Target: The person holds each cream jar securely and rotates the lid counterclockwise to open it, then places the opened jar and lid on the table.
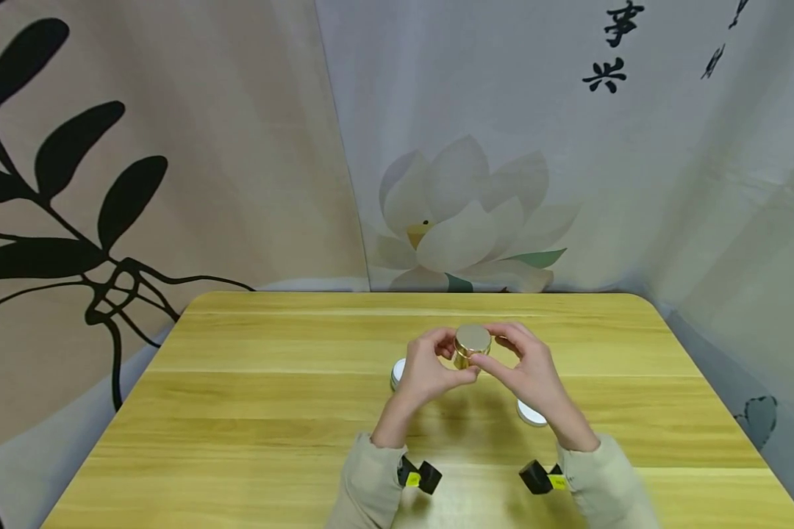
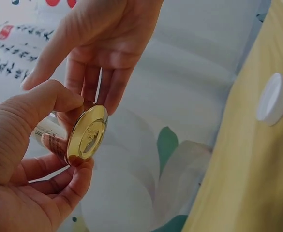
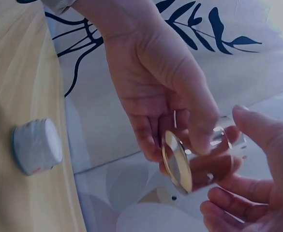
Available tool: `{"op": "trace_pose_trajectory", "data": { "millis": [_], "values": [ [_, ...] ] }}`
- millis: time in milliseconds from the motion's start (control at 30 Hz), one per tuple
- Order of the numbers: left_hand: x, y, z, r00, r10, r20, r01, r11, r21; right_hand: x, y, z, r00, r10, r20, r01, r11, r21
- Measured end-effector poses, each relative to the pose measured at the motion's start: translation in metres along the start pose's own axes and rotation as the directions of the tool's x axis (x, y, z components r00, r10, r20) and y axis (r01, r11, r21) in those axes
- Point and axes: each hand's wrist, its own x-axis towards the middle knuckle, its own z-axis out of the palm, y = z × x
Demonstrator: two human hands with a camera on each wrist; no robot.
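Observation:
A small shiny gold canister (image 1: 472, 339) is held up above the table between both hands. It has a flat round top and a wider base disc (image 2: 89, 134), which faces down with a faint marking. My left hand (image 1: 431, 367) holds its lower body between thumb and curled fingers. At its upper end is my right hand (image 1: 526, 367), thumb and fingers bent around the rim; their exact contact is partly hidden. Behind my left wrist stands a jar (image 3: 37, 147) with a white top. A round white lid (image 2: 274, 99) lies near my right forearm.
The wooden table (image 1: 271, 426) spreads out under both arms. Printed cloth curtains (image 1: 258, 147) hang along its back and sides. Each wrist carries a small black camera, the left one (image 1: 428, 477) and the right one (image 1: 537, 477).

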Motion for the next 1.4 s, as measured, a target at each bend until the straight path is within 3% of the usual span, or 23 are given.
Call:
{"op": "trace_pose_trajectory", "data": {
  "millis": [333,700,800,933,1100,1233,1400],
  "values": [
    [-0.002,0.011,-0.009,0.999,0.037,-0.02,-0.036,0.999,0.015,0.01,-0.015,0.011,0.997,0.017,-0.074,-0.014,0.999,0.037],
    [-0.004,0.015,-0.016,0.998,0.06,-0.005,-0.06,0.998,0.027,0.013,-0.051,0.004,0.999,-0.042,-0.027,0.044,0.996,0.077],
    [-0.004,0.015,-0.017,0.997,0.073,0.0,-0.073,0.997,0.016,0.014,-0.049,0.005,0.997,-0.075,-0.024,0.077,0.99,0.116],
    [-0.005,0.014,-0.019,0.996,0.085,0.021,-0.085,0.996,-0.011,0.014,-0.03,0.008,0.993,-0.117,-0.006,0.116,0.974,0.193],
    [-0.005,0.012,-0.022,0.994,0.095,0.055,-0.093,0.995,-0.031,0.014,-0.013,0.009,0.991,-0.111,0.069,0.089,0.96,0.265],
    [-0.005,0.011,-0.023,0.996,0.084,0.041,-0.083,0.996,-0.02,0.013,-0.013,0.009,0.993,-0.092,0.076,0.076,0.979,0.189],
    [-0.005,0.012,-0.022,0.997,0.078,0.003,-0.078,0.997,-0.001,0.013,-0.021,0.012,1.0,-0.022,-0.019,0.024,0.995,0.097]
  ]
}}
